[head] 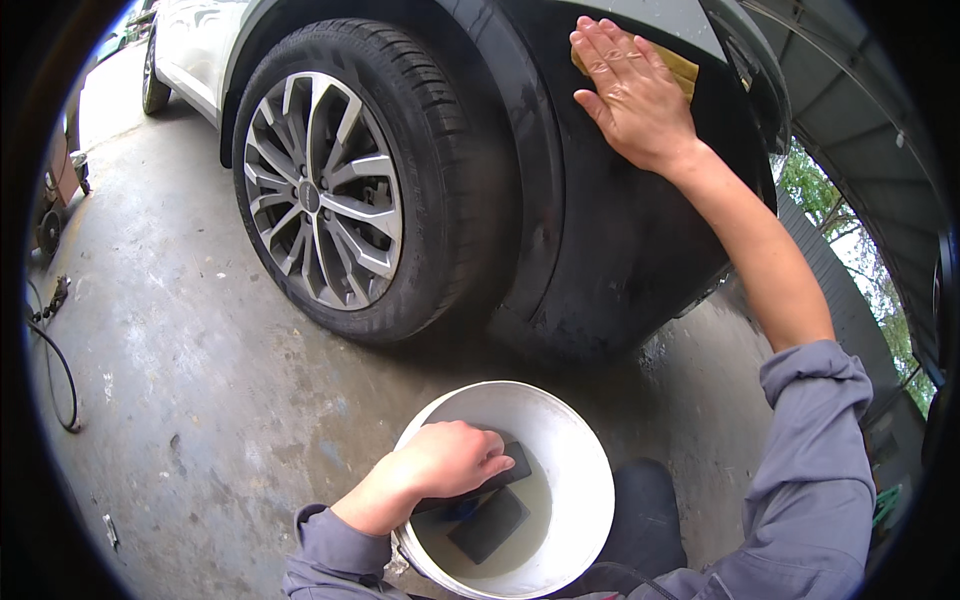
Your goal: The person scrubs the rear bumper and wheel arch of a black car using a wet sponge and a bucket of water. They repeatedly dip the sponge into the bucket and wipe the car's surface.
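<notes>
My right hand (637,97) lies flat with its palm over a yellowish-brown sheet or cloth (686,73), pressed against the black car bumper (600,247) near its upper edge. My left hand (457,459) is over the white bucket (589,480), its fingers curled down near a dark block (516,463). Whether the fingers grip that block cannot be seen. Cloudy water stands in the bucket, and a second dark rectangular block (489,525) lies in it, with something blue beside it. Moisture shows on the lower bumper.
A car wheel with a silver and black rim (322,191) stands left of the bumper, under the dark wheel arch trim (536,165). A black hose (67,375) lies on the concrete floor (187,360) at far left. My knee (646,510) is right of the bucket.
</notes>
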Tool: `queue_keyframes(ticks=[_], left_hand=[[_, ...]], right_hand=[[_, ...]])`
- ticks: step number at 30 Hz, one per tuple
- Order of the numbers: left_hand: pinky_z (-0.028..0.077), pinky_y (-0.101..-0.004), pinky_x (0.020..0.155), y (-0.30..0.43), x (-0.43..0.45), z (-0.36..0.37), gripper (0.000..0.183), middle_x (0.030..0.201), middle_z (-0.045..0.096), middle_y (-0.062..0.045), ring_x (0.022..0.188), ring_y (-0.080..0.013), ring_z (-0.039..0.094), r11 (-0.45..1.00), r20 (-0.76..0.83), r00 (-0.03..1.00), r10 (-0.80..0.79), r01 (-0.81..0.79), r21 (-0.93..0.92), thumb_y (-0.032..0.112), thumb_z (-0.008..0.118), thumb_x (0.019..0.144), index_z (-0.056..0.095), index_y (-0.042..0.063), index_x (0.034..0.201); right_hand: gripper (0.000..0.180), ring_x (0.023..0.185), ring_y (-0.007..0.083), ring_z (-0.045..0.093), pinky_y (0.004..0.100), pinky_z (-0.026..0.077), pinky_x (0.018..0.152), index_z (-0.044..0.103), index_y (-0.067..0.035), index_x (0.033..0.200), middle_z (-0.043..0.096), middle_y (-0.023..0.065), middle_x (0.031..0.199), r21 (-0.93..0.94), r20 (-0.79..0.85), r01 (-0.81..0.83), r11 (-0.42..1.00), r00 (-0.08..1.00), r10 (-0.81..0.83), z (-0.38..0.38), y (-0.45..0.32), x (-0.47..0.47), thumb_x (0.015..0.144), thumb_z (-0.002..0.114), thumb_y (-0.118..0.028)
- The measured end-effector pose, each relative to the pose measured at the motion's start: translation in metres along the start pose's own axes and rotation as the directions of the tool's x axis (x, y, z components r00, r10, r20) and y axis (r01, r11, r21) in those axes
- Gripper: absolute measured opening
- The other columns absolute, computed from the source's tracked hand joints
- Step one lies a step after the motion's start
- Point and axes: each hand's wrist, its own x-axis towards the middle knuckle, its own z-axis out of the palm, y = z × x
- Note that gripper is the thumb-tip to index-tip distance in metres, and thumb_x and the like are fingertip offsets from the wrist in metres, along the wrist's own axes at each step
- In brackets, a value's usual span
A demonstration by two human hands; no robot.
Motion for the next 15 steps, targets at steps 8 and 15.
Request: queue_keyframes(ticks=[8,15], left_hand=[[0.058,-0.0516,0.081,-0.001,0.0,0.003,0.036,0.086,0.076,-0.018,0.087,-0.0409,0.074,0.999,-0.019,1.0,-0.025,0.026,0.028,0.044,0.065,0.104,0.079,0.012,0.099],[0.058,-0.051,0.082,0.001,0.0,0.005,0.034,0.087,0.077,-0.017,0.087,-0.0405,0.074,0.994,-0.022,0.997,-0.069,0.07,0.081,0.042,0.066,0.103,0.08,0.012,0.1]], right_hand=[[0.07,0.165,0.0234,0.029,0.0446,0.018,0.135,0.038,-0.01,0.169,0.034,0.0074,0.177,0.095,0.108,0.097,0.991,0.988,-0.108,-0.016,-0.058,-0.089,0.107,0.055,-0.036],[0.064,0.161,0.024,0.037,0.0453,0.024,0.132,0.05,-0.008,0.161,0.044,0.0075,0.172,0.208,0.093,0.13,0.969,0.984,-0.152,-0.026,-0.06,-0.102,0.101,0.061,-0.027]])
